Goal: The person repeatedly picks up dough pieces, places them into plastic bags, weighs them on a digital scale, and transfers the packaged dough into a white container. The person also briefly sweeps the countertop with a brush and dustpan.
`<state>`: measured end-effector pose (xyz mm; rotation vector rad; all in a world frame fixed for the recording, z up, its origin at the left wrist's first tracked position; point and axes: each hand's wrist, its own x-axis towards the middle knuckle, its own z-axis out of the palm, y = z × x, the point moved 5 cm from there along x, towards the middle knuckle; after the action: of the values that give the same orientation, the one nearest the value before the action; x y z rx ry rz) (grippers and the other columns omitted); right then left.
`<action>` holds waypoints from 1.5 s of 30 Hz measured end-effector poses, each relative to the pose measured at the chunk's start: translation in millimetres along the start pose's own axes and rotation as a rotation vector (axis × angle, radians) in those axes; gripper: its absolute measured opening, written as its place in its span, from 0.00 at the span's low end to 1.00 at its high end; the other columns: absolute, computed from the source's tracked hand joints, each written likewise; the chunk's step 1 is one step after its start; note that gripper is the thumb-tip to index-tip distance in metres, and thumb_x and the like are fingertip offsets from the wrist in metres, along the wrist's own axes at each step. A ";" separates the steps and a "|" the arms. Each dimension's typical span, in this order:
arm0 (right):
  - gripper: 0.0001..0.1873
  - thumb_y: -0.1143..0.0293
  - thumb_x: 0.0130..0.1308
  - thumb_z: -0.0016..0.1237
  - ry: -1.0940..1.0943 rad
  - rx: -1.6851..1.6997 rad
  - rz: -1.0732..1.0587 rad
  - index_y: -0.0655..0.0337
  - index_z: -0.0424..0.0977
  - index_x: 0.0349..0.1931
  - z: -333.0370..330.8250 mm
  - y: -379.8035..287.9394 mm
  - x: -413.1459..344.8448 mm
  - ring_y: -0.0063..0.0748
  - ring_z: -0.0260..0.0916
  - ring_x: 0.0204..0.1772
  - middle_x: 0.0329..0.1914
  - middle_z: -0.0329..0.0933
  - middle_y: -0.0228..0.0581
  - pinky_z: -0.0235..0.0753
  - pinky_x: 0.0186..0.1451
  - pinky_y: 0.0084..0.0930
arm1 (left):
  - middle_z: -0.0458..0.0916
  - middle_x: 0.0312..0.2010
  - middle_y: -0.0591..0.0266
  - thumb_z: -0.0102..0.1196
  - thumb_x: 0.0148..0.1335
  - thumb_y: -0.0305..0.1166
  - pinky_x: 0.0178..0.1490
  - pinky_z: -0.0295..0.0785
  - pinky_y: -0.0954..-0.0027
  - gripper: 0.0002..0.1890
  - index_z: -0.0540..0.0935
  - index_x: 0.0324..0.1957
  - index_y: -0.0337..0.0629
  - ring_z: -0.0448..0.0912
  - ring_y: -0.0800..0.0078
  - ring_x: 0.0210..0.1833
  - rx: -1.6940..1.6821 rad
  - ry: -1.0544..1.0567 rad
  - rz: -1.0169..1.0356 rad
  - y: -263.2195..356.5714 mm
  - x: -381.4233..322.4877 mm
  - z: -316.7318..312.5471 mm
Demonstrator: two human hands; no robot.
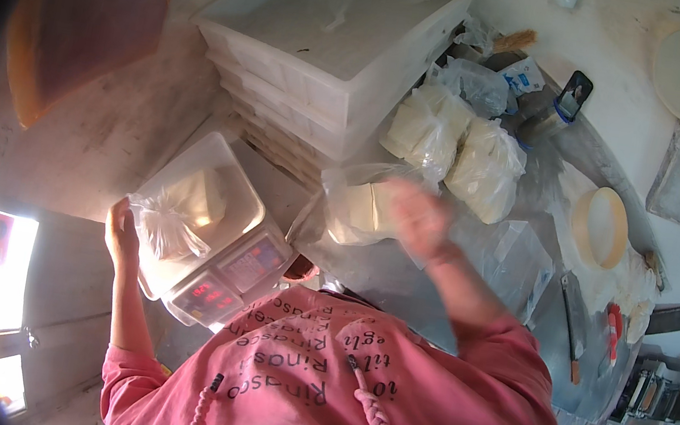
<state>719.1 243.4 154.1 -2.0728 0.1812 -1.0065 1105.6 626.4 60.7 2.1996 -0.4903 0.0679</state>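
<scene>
My left hand [122,233] is at the left edge of a clear plastic tub [256,205], its fingertips by the gathered plastic of a bag [169,230] with pale contents. Whether it grips the rim or the bag is unclear. The tub rests on a digital scale [210,298] with a lit red display. My right hand [421,221], blurred, is over the right side of an open clear bag [353,211] holding a pale block. Its fingers cannot be made out. Behind it are two filled plastic bags [428,130] [486,168].
Stacked white plastic crates [346,104] stand beyond the tub. To the right lie an empty-looking clear bag [514,258], a large knife [572,316], a red-handled tool [612,332] and a round wooden hoop [622,222]. A phone [575,94] stands upright on a container [540,127].
</scene>
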 end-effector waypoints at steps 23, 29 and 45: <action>0.06 0.78 0.55 0.45 -0.250 -0.334 0.466 0.67 0.72 0.34 -156.8 -15.7 96.4 0.16 0.64 0.34 0.27 0.71 0.28 0.66 0.39 0.18 | 0.73 0.32 0.55 0.55 0.52 0.31 0.41 0.69 0.59 0.05 0.77 0.31 0.43 0.72 0.55 0.40 0.534 -0.375 0.439 59.6 -10.6 50.0; 0.09 0.79 0.54 0.43 -0.457 -0.225 0.174 0.68 0.73 0.36 -11.9 -103.8 162.6 0.16 0.66 0.35 0.31 0.73 0.29 0.66 0.41 0.16 | 0.72 0.26 0.55 0.52 0.54 0.27 0.37 0.67 0.61 0.04 0.75 0.28 0.37 0.72 0.55 0.33 0.117 -0.302 0.642 97.9 -18.7 11.0; 0.18 0.70 0.55 0.50 -0.793 -0.331 -0.436 0.60 0.72 0.48 344.0 -79.1 107.6 0.45 0.72 0.46 0.41 0.76 0.45 0.70 0.49 0.32 | 0.71 0.23 0.65 0.58 0.41 0.32 0.35 0.70 0.65 0.07 0.76 0.25 0.47 0.74 0.65 0.29 0.153 -0.395 0.567 145.1 -172.7 -31.5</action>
<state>1020.2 456.7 152.2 -2.7225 -0.5652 -0.3217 896.7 625.8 151.4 2.1584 -1.3596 -0.0292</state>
